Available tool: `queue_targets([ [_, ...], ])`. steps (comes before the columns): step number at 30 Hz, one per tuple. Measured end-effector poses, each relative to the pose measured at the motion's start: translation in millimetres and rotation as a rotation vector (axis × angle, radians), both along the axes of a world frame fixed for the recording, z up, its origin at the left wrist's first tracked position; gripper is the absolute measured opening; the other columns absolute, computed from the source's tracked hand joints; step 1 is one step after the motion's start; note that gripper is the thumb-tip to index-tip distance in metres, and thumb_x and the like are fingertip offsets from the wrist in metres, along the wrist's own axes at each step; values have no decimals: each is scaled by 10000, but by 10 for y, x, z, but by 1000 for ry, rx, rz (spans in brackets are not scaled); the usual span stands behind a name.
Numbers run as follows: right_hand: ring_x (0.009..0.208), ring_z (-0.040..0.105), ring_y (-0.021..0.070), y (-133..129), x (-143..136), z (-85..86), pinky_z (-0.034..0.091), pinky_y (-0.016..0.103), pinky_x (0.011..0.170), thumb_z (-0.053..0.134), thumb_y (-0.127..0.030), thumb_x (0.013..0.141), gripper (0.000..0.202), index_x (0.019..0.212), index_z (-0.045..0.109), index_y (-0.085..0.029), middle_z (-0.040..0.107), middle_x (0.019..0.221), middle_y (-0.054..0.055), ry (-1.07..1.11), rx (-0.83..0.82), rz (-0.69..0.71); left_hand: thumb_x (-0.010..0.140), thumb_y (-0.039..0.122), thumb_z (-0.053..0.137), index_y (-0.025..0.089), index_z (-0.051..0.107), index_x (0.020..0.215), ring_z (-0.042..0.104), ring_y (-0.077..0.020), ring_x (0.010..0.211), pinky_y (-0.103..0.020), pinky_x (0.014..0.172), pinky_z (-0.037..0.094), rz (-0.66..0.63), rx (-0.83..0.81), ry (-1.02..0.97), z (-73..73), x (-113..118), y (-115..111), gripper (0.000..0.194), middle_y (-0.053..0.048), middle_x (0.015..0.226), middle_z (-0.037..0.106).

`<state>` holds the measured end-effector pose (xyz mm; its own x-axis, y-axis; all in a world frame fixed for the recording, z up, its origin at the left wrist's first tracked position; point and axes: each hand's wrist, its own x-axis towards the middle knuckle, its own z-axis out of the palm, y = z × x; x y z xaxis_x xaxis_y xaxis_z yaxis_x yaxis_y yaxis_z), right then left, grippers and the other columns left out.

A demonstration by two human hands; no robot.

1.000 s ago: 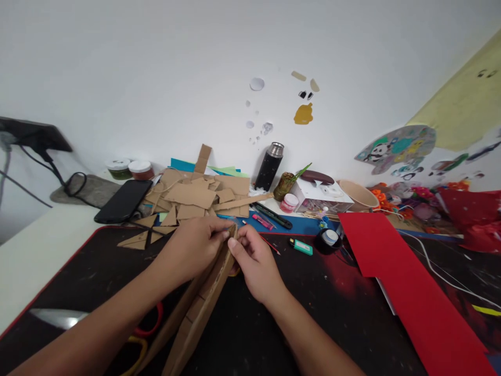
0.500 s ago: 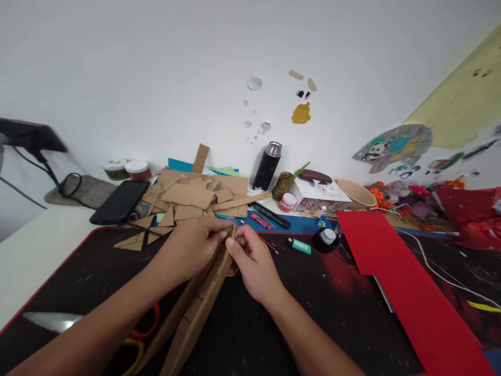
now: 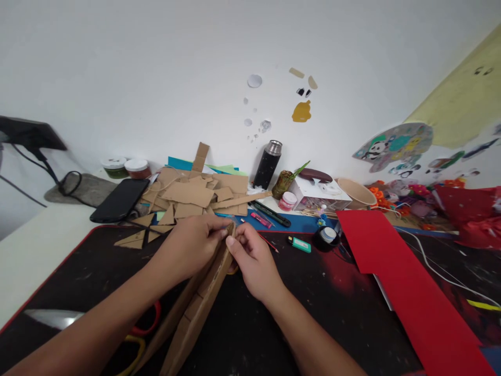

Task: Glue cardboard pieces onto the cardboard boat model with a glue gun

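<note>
A folded cardboard piece (image 3: 201,308) runs from the lower edge of the head view up to a narrow tip. My left hand (image 3: 198,243) pinches that tip from the left, fingers closed on it. From the other side my right hand (image 3: 252,261) grips the same end, thumb pressed on the near edge. A small yellowish rounded thing shows partly beneath the right fingers; I cannot make out what it is. Under my left forearm lie scissors (image 3: 135,350) with red and yellow handles, partly hidden, their blade (image 3: 55,317) sticking out on the left.
Cardboard scraps (image 3: 190,193) are heaped behind my hands, beside a phone (image 3: 121,200). A black thermos (image 3: 268,164) stands by the wall. A green lighter (image 3: 300,244), a black cup (image 3: 326,237) and red card (image 3: 407,292) lie to the right on the dark mat (image 3: 332,313).
Both hands keep their grip at the cardboard's tip, with hardly any movement. The view has shifted very slightly.
</note>
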<state>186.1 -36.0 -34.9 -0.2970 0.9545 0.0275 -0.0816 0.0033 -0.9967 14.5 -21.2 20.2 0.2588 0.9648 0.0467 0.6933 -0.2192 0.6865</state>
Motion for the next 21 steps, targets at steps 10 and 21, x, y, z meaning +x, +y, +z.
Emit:
queue_targets([
  [10,614,531,127,-6,3,12,552,227,524,706,-557,972,360,904,526,-253,482,755,-63,-8,-13,5,945,318,500,279,858,1167,796,-304,1112,-412,996,584,12,23,-4,-25,0,7,423,-47,1219,859],
  [21,614,531,131,-4,5,12,550,232,525,718,-593,958,395,888,523,-257,477,747,-62,-27,-15,-5,945,301,501,301,865,1140,799,-290,1070,-384,955,584,-3,24,-29,-13,-2,3,414,-25,1172,871],
])
